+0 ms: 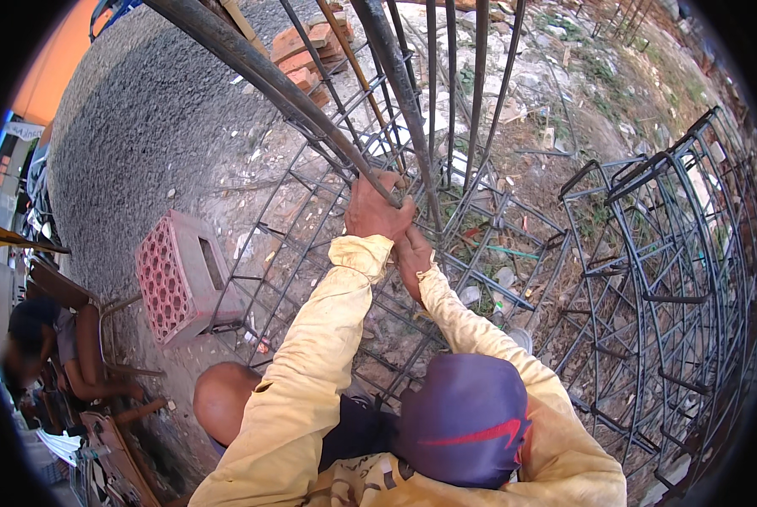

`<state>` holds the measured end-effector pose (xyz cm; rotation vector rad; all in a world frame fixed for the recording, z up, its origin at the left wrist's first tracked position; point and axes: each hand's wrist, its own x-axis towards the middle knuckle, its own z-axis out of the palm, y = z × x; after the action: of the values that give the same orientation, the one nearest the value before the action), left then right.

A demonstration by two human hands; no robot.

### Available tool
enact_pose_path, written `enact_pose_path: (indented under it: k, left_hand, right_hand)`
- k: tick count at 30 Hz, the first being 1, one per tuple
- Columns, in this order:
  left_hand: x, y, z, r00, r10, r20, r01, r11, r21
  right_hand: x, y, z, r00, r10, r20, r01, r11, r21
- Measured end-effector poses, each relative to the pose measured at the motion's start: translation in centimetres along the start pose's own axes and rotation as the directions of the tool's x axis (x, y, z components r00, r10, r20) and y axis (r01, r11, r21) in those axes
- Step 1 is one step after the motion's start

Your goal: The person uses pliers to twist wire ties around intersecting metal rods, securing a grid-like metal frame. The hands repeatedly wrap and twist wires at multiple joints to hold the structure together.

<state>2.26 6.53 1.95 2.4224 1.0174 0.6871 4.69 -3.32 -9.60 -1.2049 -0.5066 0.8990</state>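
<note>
Gravel yard, left hand [373, 211] and right hand [412, 258] clamped on rebar cage [311, 220], bars running away upward

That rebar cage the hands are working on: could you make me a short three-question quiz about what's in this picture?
1. True or false: both hands grip the rebar cage at nearly the same spot.
2. Which lies left of the cage? A) a red perforated brick B) a blue bucket C) a wheelbarrow
3. Fill in: the sleeves on both forearms are pale ______.

Key
1. True: the left hand and the right hand close on bars side by side.
2. A: the red perforated brick rests on the gravel.
3. Yellow: see the sleeves.
</note>
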Motion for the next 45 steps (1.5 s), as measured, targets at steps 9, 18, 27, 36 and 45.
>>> enact_pose_path:
  k: [9, 18, 27, 36, 45]
  left_hand:
    - [1.2, -4.2, -5.0, 0.881, 0.341, 0.327, -0.315, 0.94, -0.132]
    - [1.8, -5.5, -4.3, 0.816, 0.407, 0.411, -0.405, 0.909, -0.097]
    - [3.6, -5.7, -3.8, 0.652, 0.082, 0.754, 0.227, 0.928, -0.297]
    - [3.9, -6.3, -2.6, 0.362, -0.074, 0.929, 0.731, 0.641, -0.234]
    - [0.9, -5.9, -0.9, 0.514, -0.074, 0.854, 0.65, 0.683, -0.333]
  right_hand:
    - [-1.2, -2.4, 2.7, 0.997, 0.068, -0.021, -0.064, 0.988, 0.139]
    - [-0.4, -2.7, 3.2, 0.919, 0.314, 0.239, -0.393, 0.671, 0.629]
    - [0.9, -0.5, 2.1, 0.85, 0.403, 0.339, -0.518, 0.521, 0.679]
    - [0.6, 0.9, 4.1, 0.894, 0.34, 0.292, -0.431, 0.471, 0.77]
    - [-1.6, -1.5, -0.5, 0.905, 0.415, 0.088, -0.425, 0.885, 0.193]
